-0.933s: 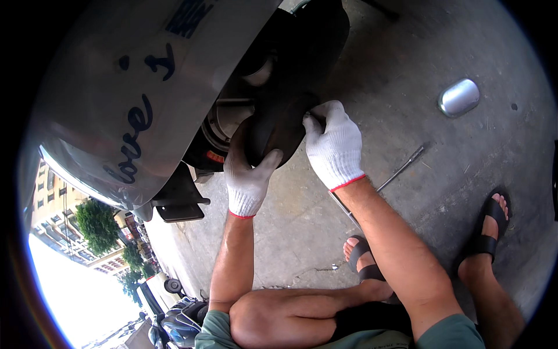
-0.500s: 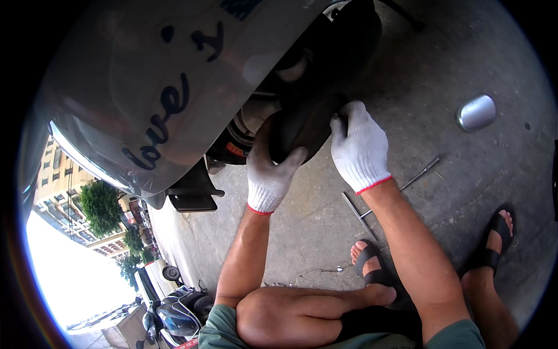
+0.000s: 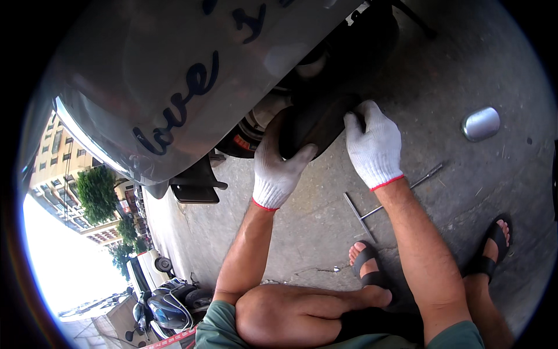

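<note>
My left hand (image 3: 278, 168), in a white knit glove with a red cuff edge, grips the near left end of a black rounded part (image 3: 318, 123). Its thumb lies on the surface and its fingers go around the far side, partly hidden. At the other end my right hand (image 3: 375, 145), gloved alike, pinches the edge between thumb and curled fingers. This part sits under the glossy grey body panel (image 3: 232, 75) of a scooter, beside dark machinery with a red-orange label (image 3: 241, 142). Shade hides whether it is joined to the scooter.
On the concrete floor lie a T-handle wrench (image 3: 372, 213), partly under my right forearm, and a silver oval cap (image 3: 481, 124). A black footrest-like piece (image 3: 196, 191) juts from the scooter. My sandalled feet are at lower right; a parked motorbike (image 3: 168, 308) stands at lower left.
The whole view has shifted a little, so scooter, hands and part appear slightly to the right. Both hands keep their hold on the black rounded part.
</note>
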Tool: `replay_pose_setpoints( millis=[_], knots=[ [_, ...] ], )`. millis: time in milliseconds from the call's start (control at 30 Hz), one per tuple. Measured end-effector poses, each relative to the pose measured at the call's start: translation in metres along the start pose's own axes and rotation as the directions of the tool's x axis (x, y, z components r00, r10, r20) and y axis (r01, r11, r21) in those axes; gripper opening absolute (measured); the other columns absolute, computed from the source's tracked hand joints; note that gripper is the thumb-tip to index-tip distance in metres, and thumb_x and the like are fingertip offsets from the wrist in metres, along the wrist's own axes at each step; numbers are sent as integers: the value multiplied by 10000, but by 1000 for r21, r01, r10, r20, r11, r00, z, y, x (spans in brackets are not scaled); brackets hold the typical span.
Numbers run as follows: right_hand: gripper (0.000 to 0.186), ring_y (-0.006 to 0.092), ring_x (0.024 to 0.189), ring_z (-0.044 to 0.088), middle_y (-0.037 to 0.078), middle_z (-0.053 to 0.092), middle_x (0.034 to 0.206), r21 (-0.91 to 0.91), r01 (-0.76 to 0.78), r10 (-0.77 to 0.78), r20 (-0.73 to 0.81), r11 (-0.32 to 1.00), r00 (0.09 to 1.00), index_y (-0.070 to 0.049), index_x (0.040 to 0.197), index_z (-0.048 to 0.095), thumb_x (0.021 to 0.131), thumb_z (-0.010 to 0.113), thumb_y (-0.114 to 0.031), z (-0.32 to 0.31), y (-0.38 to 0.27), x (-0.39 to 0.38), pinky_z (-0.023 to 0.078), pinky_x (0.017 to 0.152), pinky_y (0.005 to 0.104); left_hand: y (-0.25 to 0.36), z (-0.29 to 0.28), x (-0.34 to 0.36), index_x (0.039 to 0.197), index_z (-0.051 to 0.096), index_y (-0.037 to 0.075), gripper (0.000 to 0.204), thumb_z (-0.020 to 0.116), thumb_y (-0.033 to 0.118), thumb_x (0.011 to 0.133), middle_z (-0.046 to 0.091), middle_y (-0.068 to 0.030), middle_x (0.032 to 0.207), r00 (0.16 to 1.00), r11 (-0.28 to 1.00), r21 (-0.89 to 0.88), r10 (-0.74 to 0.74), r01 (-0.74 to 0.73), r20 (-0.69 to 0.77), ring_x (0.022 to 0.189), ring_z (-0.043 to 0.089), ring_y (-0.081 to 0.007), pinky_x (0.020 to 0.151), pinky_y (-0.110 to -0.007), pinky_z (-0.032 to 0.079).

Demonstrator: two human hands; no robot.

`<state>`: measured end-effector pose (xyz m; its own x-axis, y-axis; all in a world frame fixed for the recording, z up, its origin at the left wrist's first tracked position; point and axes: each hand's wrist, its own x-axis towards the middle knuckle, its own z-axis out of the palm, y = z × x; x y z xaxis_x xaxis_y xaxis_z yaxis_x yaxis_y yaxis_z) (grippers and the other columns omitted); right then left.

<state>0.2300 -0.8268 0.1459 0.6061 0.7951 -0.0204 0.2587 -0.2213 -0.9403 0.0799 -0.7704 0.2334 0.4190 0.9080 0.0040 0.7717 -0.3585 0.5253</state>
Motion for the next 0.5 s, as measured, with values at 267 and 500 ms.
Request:
replay_pose_setpoints(
  millis=[267, 500],
  knots=[
    [175, 397, 785, 677, 188, 691, 822, 48, 97, -92, -107, 994, 990, -33, 937, 612, 917, 648, -203, 4, 4, -3, 536, 690, 455, -3, -1, 1, 1390, 489, -42, 741, 774, 183, 744, 628, -213, 1281, 999, 999, 29, 37, -38, 16, 1168, 625, -275, 1026, -367, 482],
    [182, 391, 800, 680, 199, 692, 839, 50, 15, -13, -42, 999, 999, -23, 940, 618, 915, 645, -201, 2, 0, -2, 539, 711, 440, -5, -3, -1, 1402, 487, -28, 733, 761, 192, 758, 619, -215, 1292, 999, 999, -1, 36, -36, 20, 1177, 621, -288, 1016, -375, 484]
  ],
)
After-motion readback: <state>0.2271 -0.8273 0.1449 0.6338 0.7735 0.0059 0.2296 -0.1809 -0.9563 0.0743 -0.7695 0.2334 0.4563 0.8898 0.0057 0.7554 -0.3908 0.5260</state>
